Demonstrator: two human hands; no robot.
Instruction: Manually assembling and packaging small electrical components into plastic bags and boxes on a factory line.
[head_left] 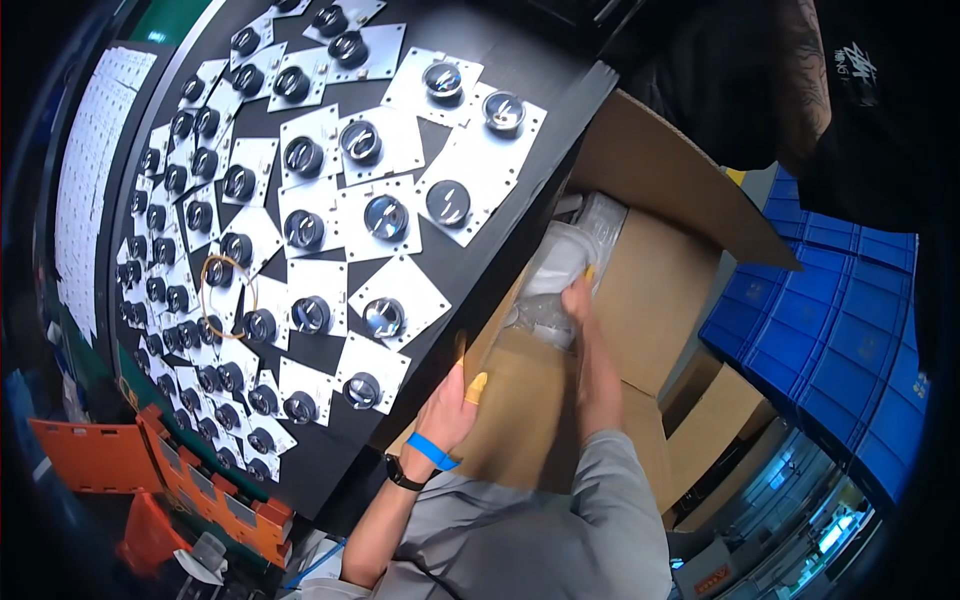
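Right hand (578, 300) reaches down into open cardboard box (650, 290) beside the table, fingers closed on a clear plastic bag (560, 275) of parts; the bag sits inside the box, partly lifted. Left hand (452, 405) presses on the box's near flap (520, 400), fingers spread with nothing gripped, likely to steady the box. Yellow finger cots show on both hands. Black table (500, 60) carries many white square plates with black round knobs (385, 217), laid flat in rows, apparently for access. Rubber band (228, 295) lies among them. Blue crates (830, 330) stand stacked at right.
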